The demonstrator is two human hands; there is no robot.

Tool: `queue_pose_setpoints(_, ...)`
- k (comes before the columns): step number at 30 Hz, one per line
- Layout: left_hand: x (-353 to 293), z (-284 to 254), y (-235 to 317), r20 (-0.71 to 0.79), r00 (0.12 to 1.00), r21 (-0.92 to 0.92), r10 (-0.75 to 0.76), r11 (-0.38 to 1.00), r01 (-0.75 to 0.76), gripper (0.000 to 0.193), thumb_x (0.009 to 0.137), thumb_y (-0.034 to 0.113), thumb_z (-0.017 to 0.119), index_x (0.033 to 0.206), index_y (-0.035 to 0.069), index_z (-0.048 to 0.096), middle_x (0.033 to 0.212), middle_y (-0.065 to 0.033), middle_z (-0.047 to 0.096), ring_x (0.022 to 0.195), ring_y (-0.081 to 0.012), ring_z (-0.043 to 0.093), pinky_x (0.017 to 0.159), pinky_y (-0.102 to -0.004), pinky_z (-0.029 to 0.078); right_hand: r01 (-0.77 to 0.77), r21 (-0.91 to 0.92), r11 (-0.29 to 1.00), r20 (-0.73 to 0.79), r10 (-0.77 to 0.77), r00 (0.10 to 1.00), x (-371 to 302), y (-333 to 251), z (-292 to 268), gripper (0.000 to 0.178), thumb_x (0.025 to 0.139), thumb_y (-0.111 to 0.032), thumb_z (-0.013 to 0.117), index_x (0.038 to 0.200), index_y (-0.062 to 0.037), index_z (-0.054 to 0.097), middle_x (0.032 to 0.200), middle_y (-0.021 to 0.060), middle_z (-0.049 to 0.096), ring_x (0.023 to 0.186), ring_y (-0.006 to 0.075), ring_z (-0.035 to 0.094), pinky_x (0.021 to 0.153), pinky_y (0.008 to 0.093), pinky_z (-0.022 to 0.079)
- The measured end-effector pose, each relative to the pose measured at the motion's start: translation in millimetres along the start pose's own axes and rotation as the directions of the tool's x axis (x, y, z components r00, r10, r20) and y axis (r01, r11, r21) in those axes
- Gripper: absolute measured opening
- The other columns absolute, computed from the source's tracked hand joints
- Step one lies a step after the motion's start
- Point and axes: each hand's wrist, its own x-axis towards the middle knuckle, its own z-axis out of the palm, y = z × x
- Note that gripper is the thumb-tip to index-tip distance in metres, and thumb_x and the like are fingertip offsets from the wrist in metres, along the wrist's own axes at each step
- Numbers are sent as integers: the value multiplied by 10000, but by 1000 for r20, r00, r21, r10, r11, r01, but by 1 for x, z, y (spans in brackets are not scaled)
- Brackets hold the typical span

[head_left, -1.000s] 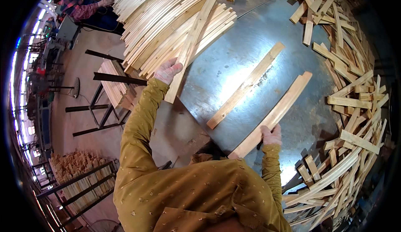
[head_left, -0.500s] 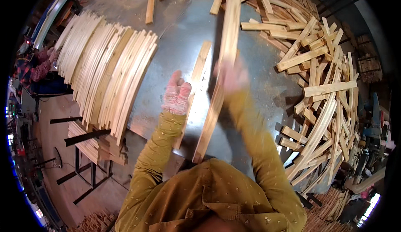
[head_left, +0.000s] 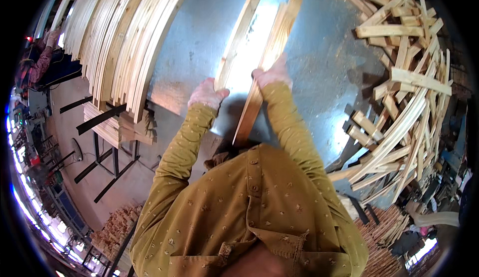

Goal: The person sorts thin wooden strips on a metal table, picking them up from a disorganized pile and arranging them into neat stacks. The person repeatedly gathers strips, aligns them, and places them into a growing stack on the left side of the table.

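My left hand [head_left: 205, 93], in a pale glove, is closed round the near part of a light wooden strip [head_left: 241, 30], thumb on its right side. That strip slants away from me over the metal tabletop [head_left: 189, 52]. My right hand [head_left: 274, 73], also gloved, grips a second, browner wooden strip [head_left: 249, 111] at about its middle. Its near end reaches close to my body. At the far end two edges show side by side, and I cannot tell whether a further strip lies against it. A bright glare lies between the two strips.
Long strips stand in a neat row [head_left: 124, 37] at the left, above black metal bars [head_left: 102, 119]. To the right lies a jumbled heap of wooden pieces [head_left: 399, 92]. A person's sleeve [head_left: 42, 65] shows at the far left. More stacked wood [head_left: 117, 229] sits low behind.
My right hand has come nearer to me, and the long piece above it no longer stretches far up. My left hand, open before, has closed on the left strip. The whole view has shifted.
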Motion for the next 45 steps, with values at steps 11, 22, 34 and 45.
queue_pose_setpoints(11, 1, 13, -25, -63, 972, -88, 226, 969, -231, 507, 906, 462, 546, 1259, 102, 594, 1270, -199, 596, 1190, -384, 551, 1008, -464, 438, -177, 964, 199, 231, -288, 929, 47, 49, 26, 364, 875, -93, 652, 1162, 97, 532, 1056, 252, 625, 930, 353, 666, 846, 497, 584)
queue_pose_setpoints(22, 36, 31, -62, 151, 926, -796, 347, 598, -95, 761, 836, 368, 729, 1399, -28, 404, 1345, -229, 517, 1103, -314, 605, 934, -422, 506, -235, 961, 145, 255, -145, 956, 15, 28, 4, 486, 1001, -321, 504, 1235, 105, 501, 1073, 232, 636, 880, 339, 666, 797, 433, 602)
queue_pose_setpoints(34, -19, 27, 12, 227, 830, -974, 510, 104, 203, 724, 846, 517, 714, 1341, 56, 456, 1014, -106, 624, 794, -214, 638, 651, -357, 569, -446, 843, -301, 337, -351, 874, -8, 27, -35, 697, 978, -561, 467, 1249, 81, 469, 905, 152, 548, 750, 245, 552, 642, 347, 528)
queue_pose_setpoints(45, -3, 45, -30, -178, 922, -259, 345, 887, -382, 705, 838, 241, 650, 1448, 41, 359, 1193, -193, 584, 1009, -307, 604, 892, -377, 502, -46, 728, 684, 93, -31, 995, -7, 58, -51, 651, 919, -320, 621, 1455, -44, 376, 1250, 230, 545, 978, 288, 618, 810, 397, 550)
